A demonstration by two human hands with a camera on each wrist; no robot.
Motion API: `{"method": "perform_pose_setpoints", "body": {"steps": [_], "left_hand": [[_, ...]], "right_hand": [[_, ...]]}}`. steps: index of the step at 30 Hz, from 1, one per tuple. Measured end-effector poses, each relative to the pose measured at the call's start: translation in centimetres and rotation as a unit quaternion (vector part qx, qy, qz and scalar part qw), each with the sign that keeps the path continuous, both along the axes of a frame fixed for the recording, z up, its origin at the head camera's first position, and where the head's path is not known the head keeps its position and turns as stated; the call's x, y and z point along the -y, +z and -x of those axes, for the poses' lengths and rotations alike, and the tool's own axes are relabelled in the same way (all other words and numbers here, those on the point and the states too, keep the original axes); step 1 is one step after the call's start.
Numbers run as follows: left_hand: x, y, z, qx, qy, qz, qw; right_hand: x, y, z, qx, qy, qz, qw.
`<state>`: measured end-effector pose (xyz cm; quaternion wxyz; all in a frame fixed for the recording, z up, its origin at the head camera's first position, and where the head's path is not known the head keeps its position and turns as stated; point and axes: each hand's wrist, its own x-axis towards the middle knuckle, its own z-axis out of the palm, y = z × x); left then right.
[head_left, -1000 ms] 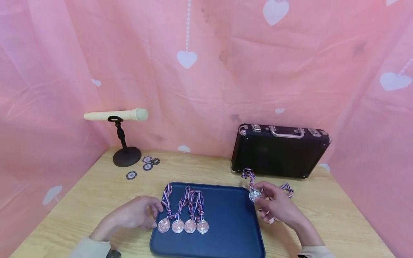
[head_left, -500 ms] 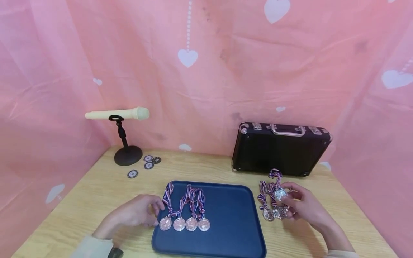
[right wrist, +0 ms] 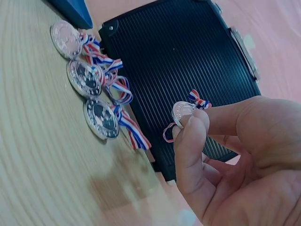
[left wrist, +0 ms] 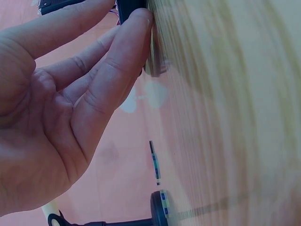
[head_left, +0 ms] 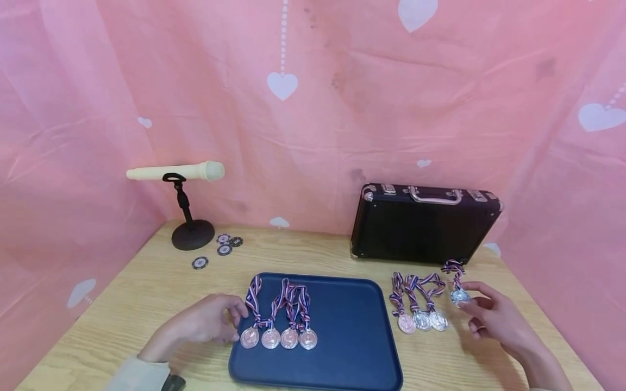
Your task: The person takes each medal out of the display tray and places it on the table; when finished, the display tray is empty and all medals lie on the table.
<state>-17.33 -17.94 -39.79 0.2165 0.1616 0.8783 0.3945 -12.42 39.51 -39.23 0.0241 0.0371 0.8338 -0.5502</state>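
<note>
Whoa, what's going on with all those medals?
A person's right hand holds one medal above the wooden table. Three more medals lie together on the table, between that hand and the blue tray. Four others lie in a row on the tray, and the left hand is at its left edge. A black case stands behind.

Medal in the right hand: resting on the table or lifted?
Lifted: the right wrist view shows the right hand pinching the medal clear of the table.

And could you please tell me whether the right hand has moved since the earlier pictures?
Yes: the right hand, pinching a medal, has moved rightward, away from the tray, toward the right end of the briefcase.
</note>
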Motion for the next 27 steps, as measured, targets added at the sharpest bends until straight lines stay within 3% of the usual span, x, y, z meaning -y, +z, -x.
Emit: {"method": "perform_pose_setpoints", "body": {"steps": [7,18,27], "left_hand": [[0.2,-0.1,0.1,-0.005,-0.011,-0.014,0.9998],[0.2,-0.2,0.0,-0.004,-0.012,-0.02,0.9997],[0.3,-0.3,0.1,-0.008,-0.016,-0.014,0.9997]], "right_hand": [[-0.8,-0.5,0.0,0.02,-0.004,-0.008,1.0],[-1.5,-1.6,0.1,0.063,0.092,0.005,0.994],[-1.3,-1.7,-0.1,0.082,0.077,-0.038,0.993]]}}
